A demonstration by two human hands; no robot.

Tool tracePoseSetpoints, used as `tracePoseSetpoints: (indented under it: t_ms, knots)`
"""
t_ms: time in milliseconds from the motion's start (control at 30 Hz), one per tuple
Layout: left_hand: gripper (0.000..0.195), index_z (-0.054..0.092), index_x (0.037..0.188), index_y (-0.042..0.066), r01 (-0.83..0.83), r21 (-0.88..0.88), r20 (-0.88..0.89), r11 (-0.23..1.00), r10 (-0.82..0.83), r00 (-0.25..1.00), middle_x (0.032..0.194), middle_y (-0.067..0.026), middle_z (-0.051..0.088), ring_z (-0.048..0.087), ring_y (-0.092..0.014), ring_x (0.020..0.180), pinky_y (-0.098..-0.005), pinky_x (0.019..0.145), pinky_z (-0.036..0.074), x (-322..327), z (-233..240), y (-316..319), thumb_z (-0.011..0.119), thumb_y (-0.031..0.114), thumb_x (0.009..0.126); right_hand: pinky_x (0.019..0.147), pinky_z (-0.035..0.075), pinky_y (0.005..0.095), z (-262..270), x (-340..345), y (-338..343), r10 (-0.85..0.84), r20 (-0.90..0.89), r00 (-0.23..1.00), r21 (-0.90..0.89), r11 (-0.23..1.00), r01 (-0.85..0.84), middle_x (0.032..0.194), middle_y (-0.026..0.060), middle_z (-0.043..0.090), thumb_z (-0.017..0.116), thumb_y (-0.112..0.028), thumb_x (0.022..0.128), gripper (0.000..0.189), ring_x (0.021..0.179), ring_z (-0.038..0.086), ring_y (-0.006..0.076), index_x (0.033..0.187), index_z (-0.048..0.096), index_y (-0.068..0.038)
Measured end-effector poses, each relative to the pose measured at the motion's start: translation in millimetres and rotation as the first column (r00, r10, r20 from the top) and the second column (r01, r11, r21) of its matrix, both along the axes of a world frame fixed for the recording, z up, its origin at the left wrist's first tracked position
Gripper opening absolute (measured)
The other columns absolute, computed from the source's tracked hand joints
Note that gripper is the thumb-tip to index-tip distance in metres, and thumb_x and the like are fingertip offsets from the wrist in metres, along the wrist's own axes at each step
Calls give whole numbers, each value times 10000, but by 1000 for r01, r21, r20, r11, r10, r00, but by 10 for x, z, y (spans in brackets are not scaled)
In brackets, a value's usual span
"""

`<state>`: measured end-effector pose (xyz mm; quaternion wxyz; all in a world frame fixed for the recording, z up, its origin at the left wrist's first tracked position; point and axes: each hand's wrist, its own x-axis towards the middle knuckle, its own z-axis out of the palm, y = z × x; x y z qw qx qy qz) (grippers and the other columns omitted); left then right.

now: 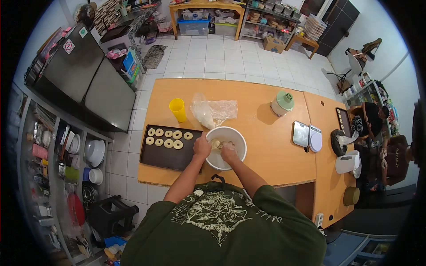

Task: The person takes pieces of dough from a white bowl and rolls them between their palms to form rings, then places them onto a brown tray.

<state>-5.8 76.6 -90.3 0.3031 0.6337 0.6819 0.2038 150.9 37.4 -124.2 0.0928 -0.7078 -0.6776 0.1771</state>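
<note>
A white bowl (244,141) stands near the front edge of the wooden table (266,166). My left hand (202,145) grips its left rim. Inside it my right hand (229,151) is in contact with pale dough (217,144); its fingers are partly hidden and look coated. At the left, partly behind my left hand, lies a dark baking tray (166,158) with several ring-shaped dough pieces (177,134). Just beyond the bowl are a clear plastic bag of white powder (202,114) and a flat plastic sheet (226,109).
A yellow cup (177,110) stands behind the tray. To the right are a green-lidded container (282,103) and two scales (301,133). A white pitcher (346,163) stands on the adjoining table. Two people (396,159) are at the far right; a black refrigerator (80,76) is at the left.
</note>
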Motion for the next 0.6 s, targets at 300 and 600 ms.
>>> tracePoseSetpoints:
  t_ms: [300,600]
  knots:
    - [257,534,1082,97,5,-23,-20,1000,-6,1000,987,-204,684,652,-436,944,-544,782,523,10,53,-9,644,158,858,789,529,518,-87,-48,-41,-3,-53,999,-42,999,1,942,269,671,489,-84,872,190,879,672,423,1004,610,-19]
    - [225,529,1052,77,-9,-25,14,1000,9,1000,965,-222,680,635,-459,957,-560,789,496,10,131,-28,638,132,862,758,554,477,-54,-18,-43,57,65,996,15,998,-59,973,206,684,507,-120,882,216,909,686,368,972,698,-72]
